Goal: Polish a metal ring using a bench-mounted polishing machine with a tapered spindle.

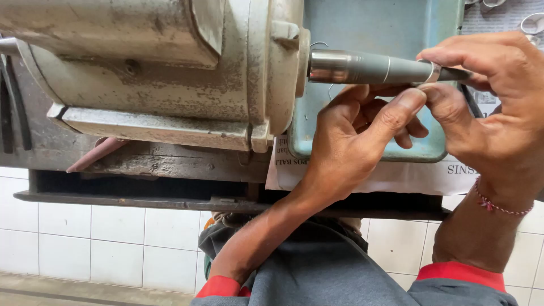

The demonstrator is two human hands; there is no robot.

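Ring (432,72), small and silver, on thin spindle (362,67) tip at 1 o'clock; pinched there by right hand (498,107) grip; left hand (362,136) grip pressed under, thumb touching; old grey motor (158,68) at 10 o'clock.

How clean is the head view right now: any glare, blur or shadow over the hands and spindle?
Head view: sharp on both hands, left hand and right hand; bright glare band on the tapered spindle near the motor; deep shadow under the bench edge; rings at top right cropped.
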